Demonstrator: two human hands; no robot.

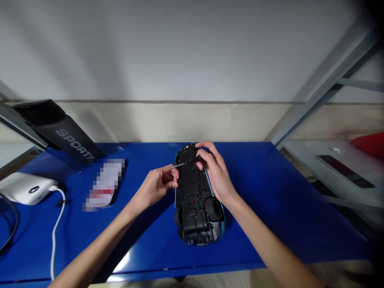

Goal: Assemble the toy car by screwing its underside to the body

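black-bottomed car [192, 188], upturned, btwn 2 hands [157, 185] [217, 174]

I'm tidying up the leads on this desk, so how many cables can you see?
2. A white cable plugs into the white device and runs toward the near edge; a dark cable curves in at the far left. Others may be hidden.

Moderate indoor light leaves broad, soft shadows on the pale painted wall [192, 52] beyond the fingers [174, 176]; glare whitens the glossy blue worktop's [255, 240] near edge, and the far right corners look dark, perhaps blurred.
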